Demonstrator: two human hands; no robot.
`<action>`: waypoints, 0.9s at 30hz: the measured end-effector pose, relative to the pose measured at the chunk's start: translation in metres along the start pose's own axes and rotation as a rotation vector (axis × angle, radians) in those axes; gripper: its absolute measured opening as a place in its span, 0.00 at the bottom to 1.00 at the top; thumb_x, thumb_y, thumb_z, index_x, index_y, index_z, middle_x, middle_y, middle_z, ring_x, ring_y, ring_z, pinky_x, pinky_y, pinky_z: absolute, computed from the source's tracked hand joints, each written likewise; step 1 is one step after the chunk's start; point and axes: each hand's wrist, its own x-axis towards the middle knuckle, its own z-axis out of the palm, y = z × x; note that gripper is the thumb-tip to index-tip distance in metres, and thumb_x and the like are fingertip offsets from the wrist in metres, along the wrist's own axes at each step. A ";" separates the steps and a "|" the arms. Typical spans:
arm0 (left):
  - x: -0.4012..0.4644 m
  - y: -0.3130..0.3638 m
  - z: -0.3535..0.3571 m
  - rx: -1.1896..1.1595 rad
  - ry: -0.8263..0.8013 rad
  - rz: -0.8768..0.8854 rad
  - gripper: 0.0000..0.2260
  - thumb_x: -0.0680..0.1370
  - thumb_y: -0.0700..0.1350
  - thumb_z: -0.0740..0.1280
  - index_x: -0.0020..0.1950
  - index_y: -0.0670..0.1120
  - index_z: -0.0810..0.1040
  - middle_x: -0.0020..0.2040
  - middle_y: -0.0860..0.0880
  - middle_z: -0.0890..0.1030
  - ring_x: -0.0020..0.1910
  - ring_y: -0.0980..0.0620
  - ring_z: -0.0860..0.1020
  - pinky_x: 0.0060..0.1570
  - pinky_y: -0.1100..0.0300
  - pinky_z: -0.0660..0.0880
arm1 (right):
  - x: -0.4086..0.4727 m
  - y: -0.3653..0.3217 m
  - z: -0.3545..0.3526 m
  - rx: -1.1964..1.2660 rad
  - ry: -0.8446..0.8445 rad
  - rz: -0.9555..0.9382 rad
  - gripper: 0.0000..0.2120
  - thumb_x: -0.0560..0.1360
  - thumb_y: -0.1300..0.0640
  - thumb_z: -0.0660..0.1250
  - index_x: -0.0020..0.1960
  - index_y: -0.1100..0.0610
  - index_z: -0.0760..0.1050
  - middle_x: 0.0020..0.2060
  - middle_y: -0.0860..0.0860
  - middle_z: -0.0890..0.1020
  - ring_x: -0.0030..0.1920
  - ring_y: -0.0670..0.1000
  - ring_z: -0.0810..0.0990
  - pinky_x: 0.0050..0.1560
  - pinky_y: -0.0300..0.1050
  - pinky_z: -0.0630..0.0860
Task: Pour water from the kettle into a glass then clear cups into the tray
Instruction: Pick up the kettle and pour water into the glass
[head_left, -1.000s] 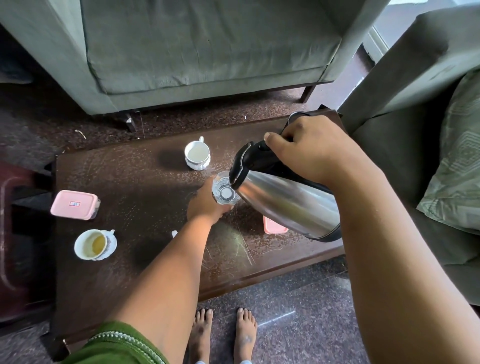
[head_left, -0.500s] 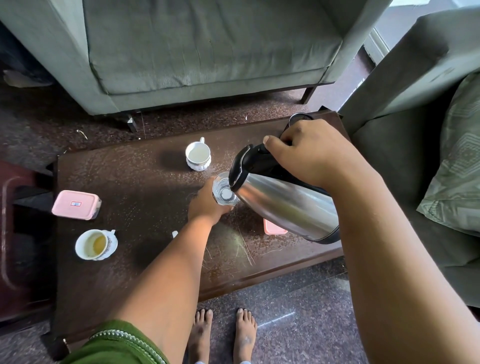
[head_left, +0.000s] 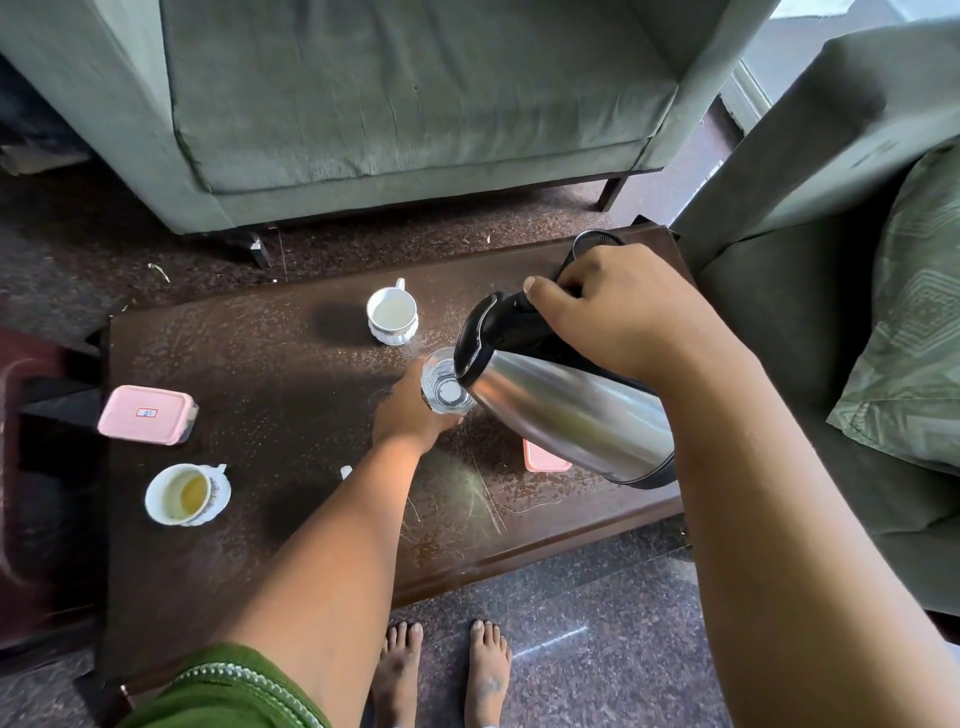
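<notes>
while tilted in the right hand (head_left: 618, 317), kettle (head_left: 566, 410) spout apparently over left hand (head_left: 410, 415)-gripped glass (head_left: 445, 388)

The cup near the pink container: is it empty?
No, the cup by the pink container holds a little yellowish liquid at its bottom.

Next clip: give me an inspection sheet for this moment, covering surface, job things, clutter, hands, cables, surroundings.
Surface: dark table, scratched and speckled.
Job things: steel kettle tilted, spout over the glass; empty cup behind the glass; cup with yellowish dregs at near left. No tray seen.
Clutter: pink box at left; pink lid partly under the kettle.
Hands: left hand grips the glass; right hand grips the kettle handle.
Cables: nothing seen.
Surroundings: grey-green armchair behind the table, sofa at right, stone floor, bare feet below.
</notes>
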 end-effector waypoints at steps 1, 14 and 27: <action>0.000 0.000 0.000 0.003 0.000 0.004 0.29 0.68 0.49 0.75 0.66 0.59 0.69 0.59 0.54 0.80 0.60 0.45 0.77 0.55 0.54 0.70 | 0.000 0.000 0.000 0.002 0.002 -0.003 0.25 0.75 0.42 0.58 0.32 0.62 0.72 0.24 0.53 0.70 0.32 0.57 0.73 0.29 0.44 0.60; 0.004 -0.003 0.002 -0.002 -0.003 -0.052 0.31 0.66 0.52 0.76 0.66 0.61 0.68 0.59 0.53 0.81 0.60 0.44 0.78 0.52 0.55 0.70 | 0.000 0.002 -0.001 0.020 0.000 -0.002 0.26 0.76 0.42 0.58 0.32 0.62 0.71 0.24 0.55 0.70 0.32 0.58 0.73 0.29 0.44 0.62; 0.013 -0.012 0.009 0.038 0.011 -0.071 0.31 0.64 0.55 0.76 0.65 0.58 0.69 0.58 0.53 0.81 0.59 0.43 0.78 0.52 0.54 0.72 | 0.005 0.001 -0.004 0.003 -0.004 -0.024 0.26 0.76 0.42 0.58 0.31 0.62 0.71 0.26 0.56 0.72 0.35 0.60 0.74 0.33 0.45 0.64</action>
